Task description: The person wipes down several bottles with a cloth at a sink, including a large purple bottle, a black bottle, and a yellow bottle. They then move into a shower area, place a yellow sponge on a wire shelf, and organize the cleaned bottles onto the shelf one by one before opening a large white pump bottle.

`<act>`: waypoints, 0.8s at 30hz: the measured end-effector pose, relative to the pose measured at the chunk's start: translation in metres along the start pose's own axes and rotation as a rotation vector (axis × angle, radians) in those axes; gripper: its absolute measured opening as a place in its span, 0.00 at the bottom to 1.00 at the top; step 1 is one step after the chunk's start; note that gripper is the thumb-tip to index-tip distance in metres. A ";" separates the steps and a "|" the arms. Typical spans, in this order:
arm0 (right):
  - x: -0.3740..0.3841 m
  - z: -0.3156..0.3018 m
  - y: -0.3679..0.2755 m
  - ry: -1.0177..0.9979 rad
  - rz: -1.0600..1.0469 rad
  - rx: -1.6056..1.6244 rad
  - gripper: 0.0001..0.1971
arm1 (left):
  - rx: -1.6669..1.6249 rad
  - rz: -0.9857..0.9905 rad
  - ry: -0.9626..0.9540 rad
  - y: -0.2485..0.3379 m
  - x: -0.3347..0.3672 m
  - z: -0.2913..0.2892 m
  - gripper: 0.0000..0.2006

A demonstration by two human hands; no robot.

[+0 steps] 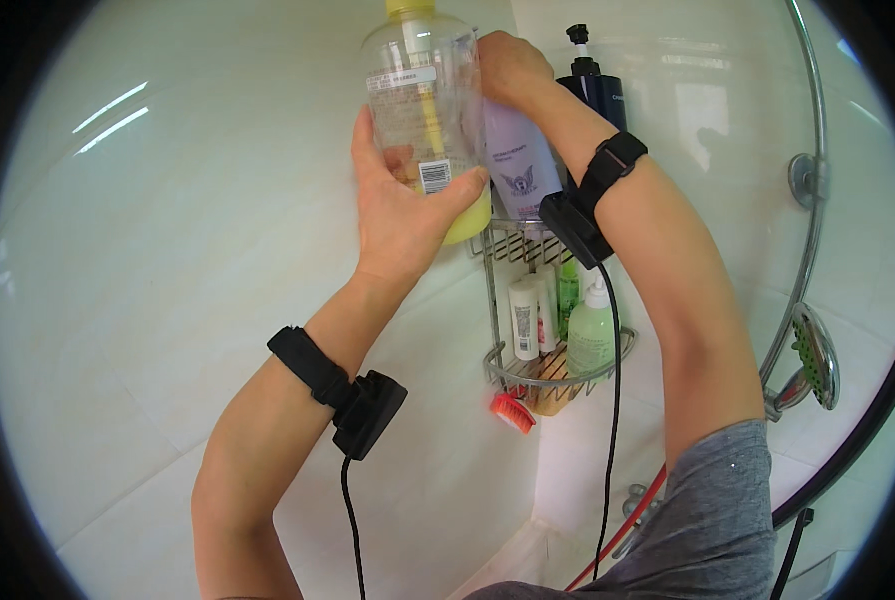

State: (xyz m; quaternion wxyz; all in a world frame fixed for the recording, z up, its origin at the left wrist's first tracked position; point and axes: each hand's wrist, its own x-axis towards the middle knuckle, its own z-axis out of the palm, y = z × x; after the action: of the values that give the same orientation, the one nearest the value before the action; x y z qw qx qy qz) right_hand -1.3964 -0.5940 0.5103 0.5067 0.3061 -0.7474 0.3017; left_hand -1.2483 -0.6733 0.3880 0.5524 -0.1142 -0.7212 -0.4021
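Note:
My left hand [402,215] is wrapped round a large clear bottle [399,115] with a yellow top and a little yellow liquid at its bottom. The bottle is held upright in front of the wall, just left of a metal corner rack [490,300]. A lavender bottle [517,160] stands on the rack's upper shelf. Bent at the wrist, my right hand [515,68] is at the top of the lavender bottle. Its fingers are hidden, so whether it grips that bottle cannot be made out. Behind my right forearm is a dark pump bottle [599,95].
On the lower shelf stand a white tube [523,320], a green pump bottle [592,335] and other small bottles. An orange brush [513,411] hangs below. To the right are a shower head [815,357] and a curved metal hose [815,240]. Black cables trail from both forearm straps.

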 end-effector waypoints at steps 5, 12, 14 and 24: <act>0.017 -0.038 0.023 0.020 0.174 0.317 0.11 | 0.105 0.011 0.022 -0.006 0.003 0.002 0.54; 0.004 -0.034 0.017 -0.333 0.166 0.617 0.18 | -0.032 0.005 0.038 -0.009 0.001 0.008 0.54; -0.007 -0.031 0.025 -0.357 0.152 0.597 0.19 | -0.051 0.004 0.022 -0.007 -0.001 0.010 0.54; -0.116 -0.074 0.104 -0.060 0.141 -0.126 0.31 | -0.007 0.041 0.012 -0.020 0.003 0.010 0.54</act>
State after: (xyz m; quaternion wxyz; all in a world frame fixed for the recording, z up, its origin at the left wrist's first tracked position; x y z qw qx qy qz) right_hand -1.3991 -0.4545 0.4088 0.4799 0.2293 -0.7992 0.2798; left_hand -1.2686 -0.6797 0.3807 0.5646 -0.1286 -0.7138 -0.3938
